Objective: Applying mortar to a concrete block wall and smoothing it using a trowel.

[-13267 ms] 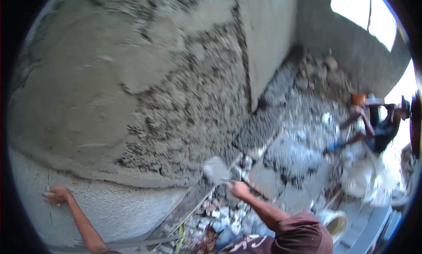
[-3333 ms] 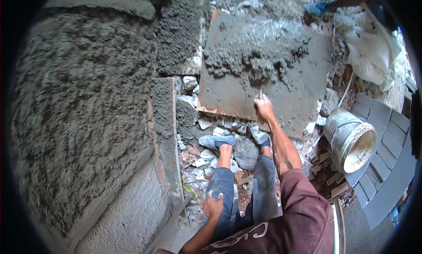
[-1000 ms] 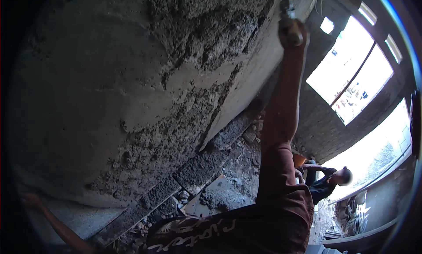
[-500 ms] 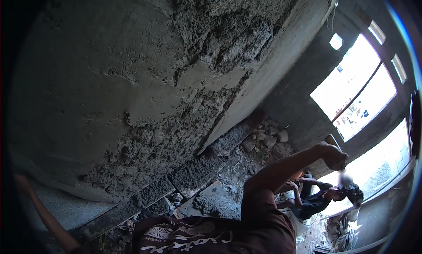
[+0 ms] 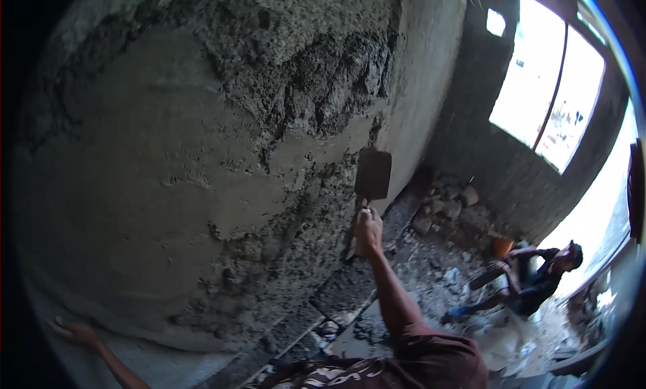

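My right hand [image 5: 368, 231] is closed round the handle of a trowel [image 5: 373, 175], whose flat, dark, squarish blade points up in front of the wall. Behind it stands the wall [image 5: 148, 187], with smooth grey plaster on the left and rough, lumpy mortar [image 5: 323, 79] toward its right side. Whether the blade touches the wall I cannot tell. At the lower left, my left hand [image 5: 77, 332] has its fingers stretched out near the wall's base, in dim light, and nothing shows in it.
A person [image 5: 538, 278] in dark clothes sits at the lower right, holding a dark flat thing. Near them is an orange container [image 5: 503, 246]. Rubble [image 5: 447, 204] lies in the far corner, below a bright window opening [image 5: 545, 79]. Mortar-covered blocks [image 5: 346, 288] line the wall's foot.
My right arm has swung left from near the window to the wall, bringing the trowel's blade upward. The view has turned, and the seated person now appears farther right.
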